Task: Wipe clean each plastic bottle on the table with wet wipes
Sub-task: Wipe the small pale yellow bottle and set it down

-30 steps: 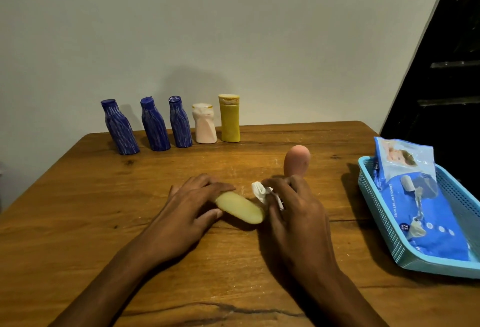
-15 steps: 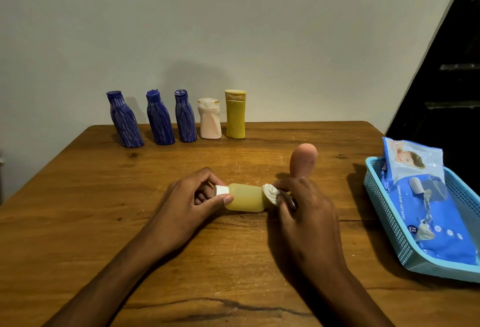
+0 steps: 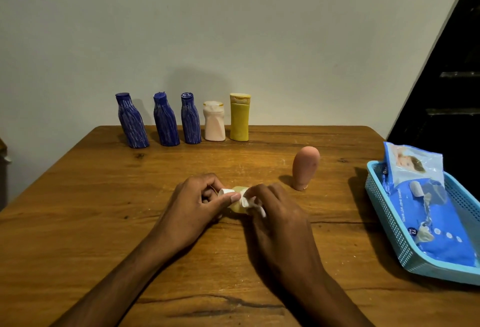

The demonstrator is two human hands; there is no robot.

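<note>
Head-worn view, forward-down, close over table (image 3: 78,210)

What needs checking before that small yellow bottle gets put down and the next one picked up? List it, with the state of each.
1. Left hand grips the small yellow bottle at its white cap end: ok.
2. Right hand holds the wet wipe against the bottle: ok.
3. Whole bottle wiped: cannot tell, the hands hide most of it.
4. Wipe fit for another bottle: cannot tell.
5. Pink bottle upright, apart from the hands: ok.
6. Wipes pack lies in the blue basket: ok.
</note>
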